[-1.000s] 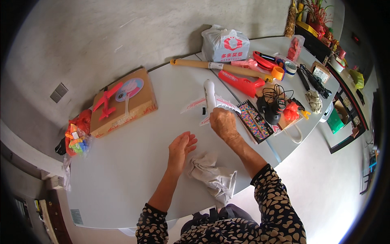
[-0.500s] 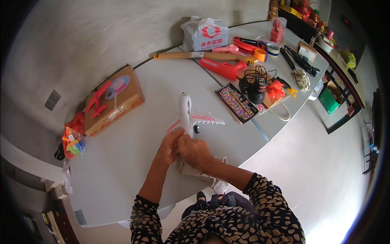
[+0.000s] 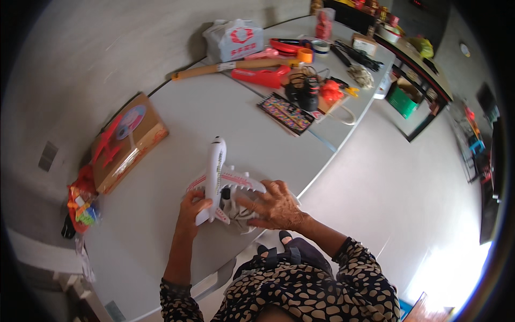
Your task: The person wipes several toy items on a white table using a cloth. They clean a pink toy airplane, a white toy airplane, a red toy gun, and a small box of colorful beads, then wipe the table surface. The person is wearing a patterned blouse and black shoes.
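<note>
A white toy airplane (image 3: 215, 166) with red-striped wings is held near its tail by my left hand (image 3: 189, 214), nose pointing to the far side of the table. My right hand (image 3: 280, 209) is apart from the fuselage, close to the right wing tip, with its fingers spread and nothing seen in them. Between the plane and that hand, a crumpled off-white cloth or bag (image 3: 240, 221) lies at the table's near edge, partly hidden by the hand and the tail. A small black part (image 3: 226, 193) shows beside the fuselage, under the wing.
The grey table (image 3: 177, 129) bears a cardboard box (image 3: 153, 140) at left with a red toy plane (image 3: 110, 142). Farther back are a plastic bag (image 3: 233, 43), a long cardboard tube (image 3: 206, 71), a red holder-like piece (image 3: 260, 78) and a patterned notebook (image 3: 284, 112).
My right hand has let go of the airplane and moved right, its fingers spreading. My left hand keeps the tail end, and more of the airplane shows. The head view has shifted.
</note>
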The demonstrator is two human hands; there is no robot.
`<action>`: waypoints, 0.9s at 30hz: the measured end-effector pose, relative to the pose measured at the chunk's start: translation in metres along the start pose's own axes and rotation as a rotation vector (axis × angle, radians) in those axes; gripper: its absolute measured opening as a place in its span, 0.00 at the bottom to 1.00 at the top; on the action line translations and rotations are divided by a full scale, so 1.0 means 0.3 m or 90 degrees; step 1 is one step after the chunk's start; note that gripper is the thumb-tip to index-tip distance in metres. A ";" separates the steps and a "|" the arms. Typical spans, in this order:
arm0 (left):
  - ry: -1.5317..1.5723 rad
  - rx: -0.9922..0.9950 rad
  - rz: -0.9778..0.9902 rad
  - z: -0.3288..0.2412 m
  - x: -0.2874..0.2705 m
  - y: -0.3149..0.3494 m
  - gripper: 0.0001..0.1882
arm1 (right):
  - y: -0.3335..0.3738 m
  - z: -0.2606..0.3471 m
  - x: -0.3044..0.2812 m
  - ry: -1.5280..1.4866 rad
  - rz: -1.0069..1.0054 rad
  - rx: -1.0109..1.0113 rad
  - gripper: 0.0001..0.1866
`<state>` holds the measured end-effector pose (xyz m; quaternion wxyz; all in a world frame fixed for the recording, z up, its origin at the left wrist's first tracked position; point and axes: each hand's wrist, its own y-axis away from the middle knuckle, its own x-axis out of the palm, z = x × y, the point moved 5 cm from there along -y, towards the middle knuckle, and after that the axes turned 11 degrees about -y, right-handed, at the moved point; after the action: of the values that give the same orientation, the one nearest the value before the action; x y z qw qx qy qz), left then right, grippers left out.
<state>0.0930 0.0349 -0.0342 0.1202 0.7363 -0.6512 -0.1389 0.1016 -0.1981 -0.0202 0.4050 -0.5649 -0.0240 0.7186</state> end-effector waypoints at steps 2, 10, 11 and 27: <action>-0.005 0.018 0.009 0.028 -0.024 -0.011 0.18 | 0.029 0.026 0.002 -0.025 -0.024 -0.008 0.34; -0.033 0.134 0.125 0.029 0.014 -0.006 0.25 | 0.332 -0.083 -0.095 -0.045 -0.344 0.235 0.21; -0.027 0.107 0.136 0.009 0.035 0.017 0.26 | 0.354 -0.124 -0.136 -0.321 -0.475 0.501 0.21; -0.370 0.159 0.177 -0.054 0.101 -0.002 0.43 | -0.181 0.015 -0.017 -0.002 -0.202 0.152 0.25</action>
<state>0.1029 0.0048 -0.0208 -0.1436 0.5793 -0.7644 -0.2440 0.1281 -0.1630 0.0121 0.5772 -0.5007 -0.0277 0.6445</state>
